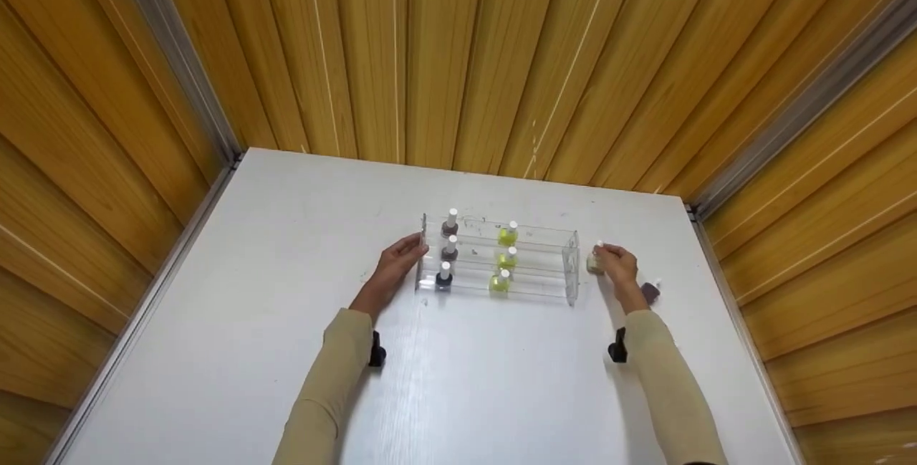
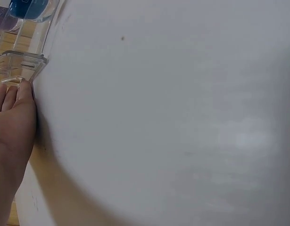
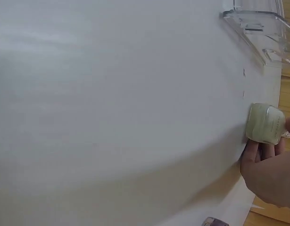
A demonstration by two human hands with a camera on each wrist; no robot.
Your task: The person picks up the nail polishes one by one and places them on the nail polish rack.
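A clear stepped acrylic rack stands near the back of the table. At its left side are two brownish-mauve nail polish bottles and a dark navy one in front. Three yellow-green nail polish bottles form a row to the right. My left hand touches the rack's left end, its fingers fairly straight in the left wrist view. Beyond the rack's right end, my right hand pinches a pale cream nail polish bottle by its cap end.
A dark plum nail polish bottle with a white cap is on the white table, beside my right wrist. Wood-patterned panels wall the table at the back and both sides.
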